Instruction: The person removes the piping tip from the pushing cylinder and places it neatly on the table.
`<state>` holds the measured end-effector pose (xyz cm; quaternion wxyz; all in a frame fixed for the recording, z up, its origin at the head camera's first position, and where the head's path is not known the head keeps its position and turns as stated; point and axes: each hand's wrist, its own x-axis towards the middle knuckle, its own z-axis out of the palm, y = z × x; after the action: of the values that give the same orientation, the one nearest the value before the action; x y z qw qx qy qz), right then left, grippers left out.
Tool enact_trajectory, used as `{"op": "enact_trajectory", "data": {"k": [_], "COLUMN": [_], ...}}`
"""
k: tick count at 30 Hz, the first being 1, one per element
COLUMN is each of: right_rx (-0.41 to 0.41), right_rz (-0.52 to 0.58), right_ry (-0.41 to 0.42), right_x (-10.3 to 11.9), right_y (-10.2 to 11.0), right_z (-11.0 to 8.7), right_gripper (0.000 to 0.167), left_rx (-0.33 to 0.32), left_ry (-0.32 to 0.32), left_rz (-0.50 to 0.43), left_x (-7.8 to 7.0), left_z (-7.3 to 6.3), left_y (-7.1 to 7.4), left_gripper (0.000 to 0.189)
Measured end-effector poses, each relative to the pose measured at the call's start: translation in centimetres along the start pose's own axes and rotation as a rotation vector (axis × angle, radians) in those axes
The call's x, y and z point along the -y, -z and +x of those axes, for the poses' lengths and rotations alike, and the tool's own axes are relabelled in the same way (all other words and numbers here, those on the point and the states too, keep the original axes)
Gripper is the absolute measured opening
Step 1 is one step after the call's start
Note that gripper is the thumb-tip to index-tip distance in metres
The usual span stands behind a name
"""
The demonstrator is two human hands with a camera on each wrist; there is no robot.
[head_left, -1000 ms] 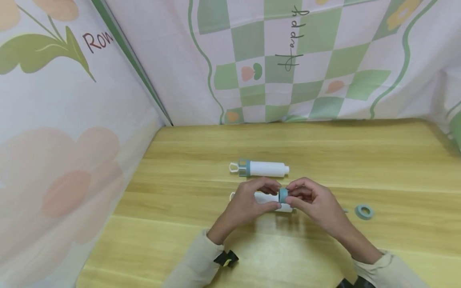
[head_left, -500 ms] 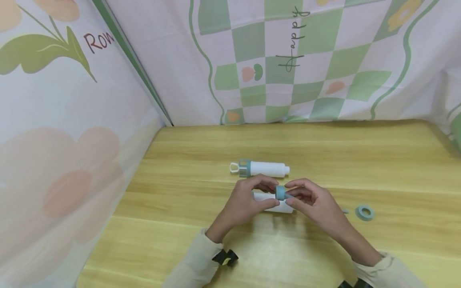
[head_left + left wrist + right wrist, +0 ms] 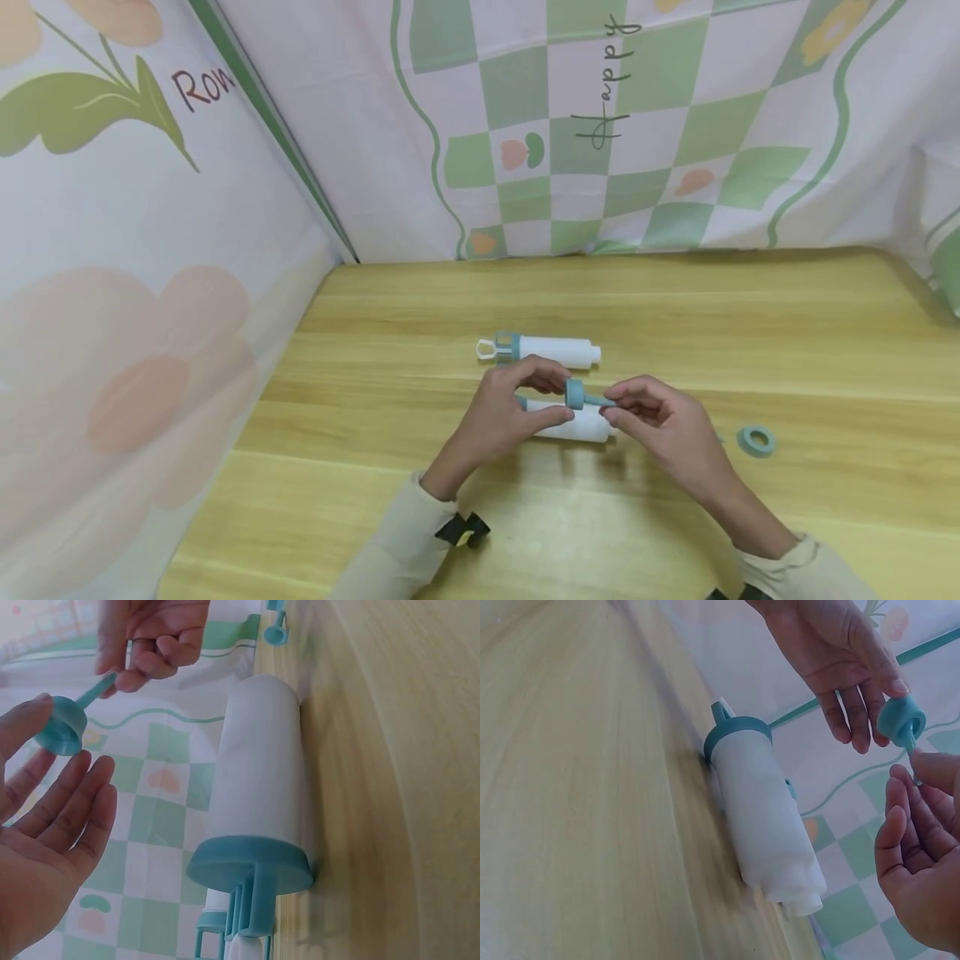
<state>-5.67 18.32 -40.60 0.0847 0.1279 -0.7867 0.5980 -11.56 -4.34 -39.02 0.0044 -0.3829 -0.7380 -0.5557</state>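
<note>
A teal funnel-shaped nozzle, a short cup with a thin stem, is held in the air above the table. My left hand pinches its cup between thumb and fingers, the other fingers spread, as the left wrist view shows. Thumb and fingertips of my right hand pinch the stem near its tip. Below them lies a white cylinder with a teal end collar, partly covered by the left hand. A similar white cylinder, with teal collar and white looped handle, lies just behind it.
A teal ring lies on the wooden table right of the right hand. In the left wrist view, a small teal nozzle-like piece is on the table beyond the cylinder. Patterned cloth hangs along the back and left.
The nozzle has moved slightly left and up, its stem now showing between the hands. My right fingers have shifted away from the cup and hold the stem near its end.
</note>
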Motion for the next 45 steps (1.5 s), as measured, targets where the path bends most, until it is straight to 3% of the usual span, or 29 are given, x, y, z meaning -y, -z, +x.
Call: {"op": "enact_trajectory", "data": {"k": [11,17,30,36,45], "right_rx": [-0.043,-0.039,-0.042,-0.044,-0.044], "right_rz": [-0.004,-0.003,-0.036,-0.024,-0.003], "right_ry": [-0.009,-0.005,-0.045,-0.023,-0.006], "right_x": [0.54,0.68,0.85,0.75,0.75], "right_y": [-0.1,-0.17,-0.39,-0.46,-0.64], "right_z": [0.07,0.15,0.34,0.43,0.53], "right_gripper": [0.011,0.012,0.01,0.01,0.01], "left_rx": [0.006,0.003,-0.027,-0.048,-0.07], "left_ry": [-0.012,-0.018,0.076,0.085,0.089], "left_rz": [0.041,-0.006,0.009,0.04,0.012], "left_x": [0.06,0.23,-0.03,-0.06,0.35], "left_z": [0.09,0.06,-0.09,-0.08,-0.23], "left_y": [-0.18,-0.4,-0.75,-0.84,-0.97], "left_gripper": [0.03,0.033,0.032,0.031,0.031]}}
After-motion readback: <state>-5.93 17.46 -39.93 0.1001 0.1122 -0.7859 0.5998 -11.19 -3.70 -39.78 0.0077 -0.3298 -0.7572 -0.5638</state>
